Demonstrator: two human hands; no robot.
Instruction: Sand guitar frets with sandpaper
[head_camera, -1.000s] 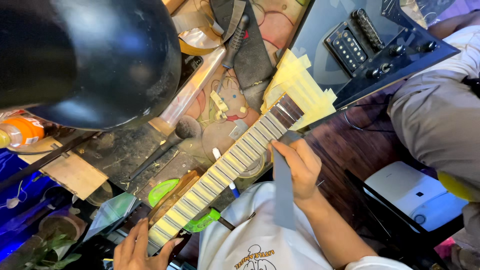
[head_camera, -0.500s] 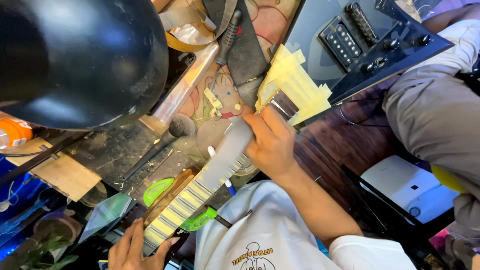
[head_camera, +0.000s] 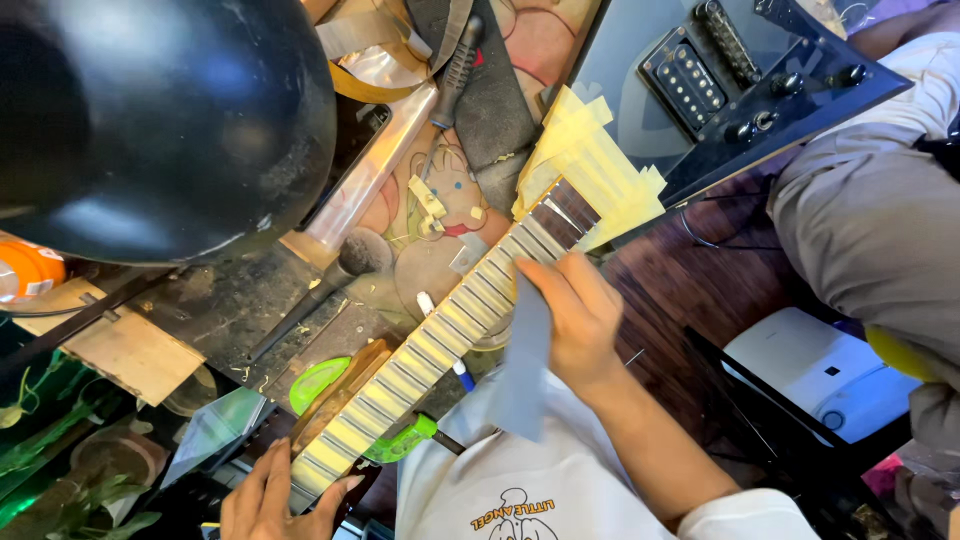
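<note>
Guitar neck, taped frets

Head view: neck (head_camera: 440, 345) runs diagonally over the bench, fretboard masked in pale tape. Right hand (head_camera: 575, 320) pinches a grey strip (head_camera: 525, 355) against it. Left hand (head_camera: 270, 500), fingers spread, steadies the lower end.

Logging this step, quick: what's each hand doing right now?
Left hand: fingers spread, steadying the lower end of the guitar neck.
Right hand: closed on a grey strip, pressed against the neck.

The person wears a white short-sleeved T-shirt (head_camera: 560, 490) with a small cartoon print; both forearms bare.
</note>
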